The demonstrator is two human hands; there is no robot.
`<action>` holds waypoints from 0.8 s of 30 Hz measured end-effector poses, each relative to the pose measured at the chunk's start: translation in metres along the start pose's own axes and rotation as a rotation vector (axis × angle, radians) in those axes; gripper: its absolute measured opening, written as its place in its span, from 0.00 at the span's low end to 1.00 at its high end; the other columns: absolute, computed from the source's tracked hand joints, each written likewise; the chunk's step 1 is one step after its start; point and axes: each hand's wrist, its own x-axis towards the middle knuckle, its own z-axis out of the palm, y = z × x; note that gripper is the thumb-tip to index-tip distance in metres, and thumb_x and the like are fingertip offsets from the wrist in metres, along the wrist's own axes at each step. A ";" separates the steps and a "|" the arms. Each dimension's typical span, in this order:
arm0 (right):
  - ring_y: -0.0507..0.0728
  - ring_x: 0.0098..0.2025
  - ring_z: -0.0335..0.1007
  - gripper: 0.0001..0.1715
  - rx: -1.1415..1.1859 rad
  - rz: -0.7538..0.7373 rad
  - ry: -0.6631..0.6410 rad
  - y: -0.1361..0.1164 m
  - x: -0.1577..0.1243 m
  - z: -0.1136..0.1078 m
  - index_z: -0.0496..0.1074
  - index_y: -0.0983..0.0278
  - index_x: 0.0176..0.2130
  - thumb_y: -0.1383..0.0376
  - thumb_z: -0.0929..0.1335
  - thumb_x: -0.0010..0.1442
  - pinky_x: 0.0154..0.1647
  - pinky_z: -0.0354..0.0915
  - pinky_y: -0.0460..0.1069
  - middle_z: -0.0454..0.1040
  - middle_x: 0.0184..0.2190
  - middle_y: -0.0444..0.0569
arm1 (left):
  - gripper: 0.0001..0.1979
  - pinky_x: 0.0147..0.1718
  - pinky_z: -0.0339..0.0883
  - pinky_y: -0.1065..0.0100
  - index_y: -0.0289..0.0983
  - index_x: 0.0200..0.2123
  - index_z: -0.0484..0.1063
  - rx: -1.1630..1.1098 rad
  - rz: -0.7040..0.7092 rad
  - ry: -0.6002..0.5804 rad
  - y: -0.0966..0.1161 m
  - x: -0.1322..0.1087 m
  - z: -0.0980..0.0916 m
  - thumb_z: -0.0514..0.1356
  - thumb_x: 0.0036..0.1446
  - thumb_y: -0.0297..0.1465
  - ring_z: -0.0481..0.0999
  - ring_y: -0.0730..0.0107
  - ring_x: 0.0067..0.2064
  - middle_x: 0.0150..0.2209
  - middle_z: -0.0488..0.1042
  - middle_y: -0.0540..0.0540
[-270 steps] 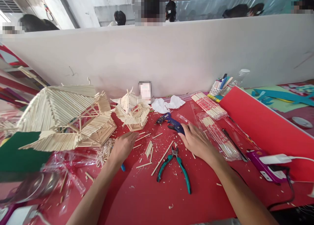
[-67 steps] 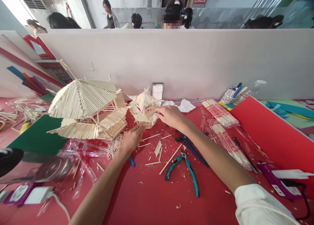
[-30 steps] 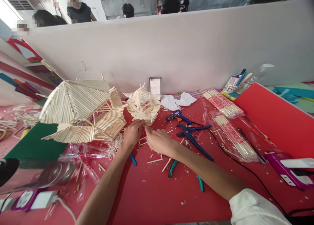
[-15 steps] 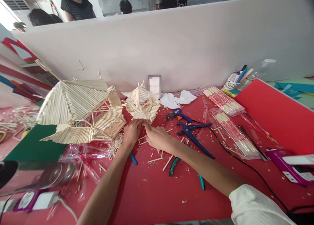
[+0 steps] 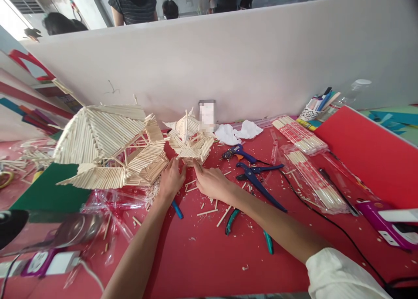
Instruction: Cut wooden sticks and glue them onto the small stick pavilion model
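Observation:
A small pavilion model (image 5: 191, 149) made of thin wooden sticks stands at the back centre of the table. My left hand (image 5: 171, 179) is at its lower front left, fingers bent, with the thumb and forefinger at the base edge. At the base's front right, my right hand (image 5: 210, 179) has its forefinger against the edge and its other fingers curled. Any small stick between the fingertips is too hidden to tell. A larger stick pavilion model (image 5: 107, 138) stands to the left of my hands. Short stick pieces (image 5: 207, 212) lie below my right hand.
Right of my hands lie a glue gun (image 5: 238, 153), blue cutters (image 5: 259, 183) and green-handled pliers (image 5: 231, 220). Packs of sticks (image 5: 315, 179) and a red board (image 5: 369, 155) are farther right. A white partition (image 5: 228, 64) stands behind; a black cable crosses the table's right side.
My hands have moved slightly apart at the front of the small model; the left has shifted left and down. The view has turned a little left.

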 end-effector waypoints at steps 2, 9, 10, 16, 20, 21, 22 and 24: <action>0.68 0.45 0.80 0.45 -0.004 -0.003 0.000 0.000 0.000 -0.001 0.34 0.75 0.73 0.70 0.58 0.66 0.39 0.74 0.57 0.71 0.58 0.74 | 0.14 0.38 0.67 0.65 0.36 0.48 0.72 -0.014 0.040 -0.003 -0.001 0.004 0.003 0.54 0.68 0.37 0.80 0.57 0.42 0.45 0.79 0.38; 0.68 0.44 0.80 0.46 -0.012 0.015 -0.014 -0.001 -0.001 -0.004 0.32 0.74 0.73 0.69 0.59 0.66 0.40 0.73 0.58 0.70 0.58 0.74 | 0.13 0.38 0.68 0.63 0.37 0.41 0.75 -0.058 0.039 -0.010 -0.006 0.014 0.010 0.54 0.68 0.38 0.80 0.55 0.41 0.39 0.80 0.39; 0.68 0.43 0.80 0.46 -0.016 0.016 -0.016 0.000 -0.001 -0.004 0.31 0.75 0.73 0.69 0.59 0.66 0.40 0.73 0.58 0.72 0.57 0.74 | 0.13 0.38 0.68 0.63 0.37 0.41 0.75 -0.064 0.036 -0.012 -0.007 0.015 0.011 0.54 0.68 0.38 0.80 0.55 0.41 0.39 0.80 0.39; 0.67 0.45 0.80 0.47 -0.026 0.022 -0.046 0.004 0.000 -0.001 0.28 0.78 0.73 0.69 0.59 0.66 0.41 0.72 0.56 0.78 0.47 0.71 | 0.14 0.39 0.67 0.63 0.36 0.42 0.75 -0.105 0.032 -0.026 -0.009 0.015 0.015 0.55 0.67 0.40 0.80 0.55 0.40 0.39 0.80 0.39; 0.67 0.44 0.80 0.48 -0.022 0.025 -0.052 0.006 0.000 0.001 0.26 0.76 0.72 0.69 0.60 0.67 0.42 0.72 0.56 0.79 0.46 0.68 | 0.15 0.39 0.67 0.63 0.35 0.42 0.74 -0.131 0.030 -0.029 -0.010 0.015 0.017 0.55 0.67 0.41 0.80 0.55 0.39 0.38 0.80 0.39; 0.67 0.44 0.80 0.48 -0.025 0.026 -0.050 0.007 -0.001 0.002 0.26 0.76 0.72 0.69 0.59 0.67 0.42 0.72 0.56 0.78 0.47 0.69 | 0.15 0.39 0.67 0.63 0.35 0.42 0.74 -0.138 0.033 -0.027 -0.010 0.015 0.017 0.55 0.67 0.41 0.80 0.56 0.39 0.37 0.80 0.39; 0.67 0.44 0.80 0.48 -0.027 0.023 -0.048 0.007 -0.001 0.002 0.27 0.76 0.72 0.69 0.59 0.67 0.42 0.71 0.56 0.78 0.47 0.69 | 0.15 0.39 0.67 0.63 0.35 0.42 0.74 -0.145 0.034 -0.024 -0.009 0.015 0.017 0.54 0.67 0.41 0.80 0.56 0.39 0.36 0.80 0.39; 0.67 0.44 0.80 0.47 -0.030 0.019 -0.042 0.008 -0.002 0.002 0.28 0.77 0.72 0.69 0.59 0.67 0.42 0.71 0.56 0.77 0.48 0.70 | 0.15 0.39 0.68 0.63 0.35 0.42 0.74 -0.152 0.034 -0.026 -0.008 0.015 0.016 0.55 0.67 0.40 0.80 0.56 0.39 0.36 0.80 0.39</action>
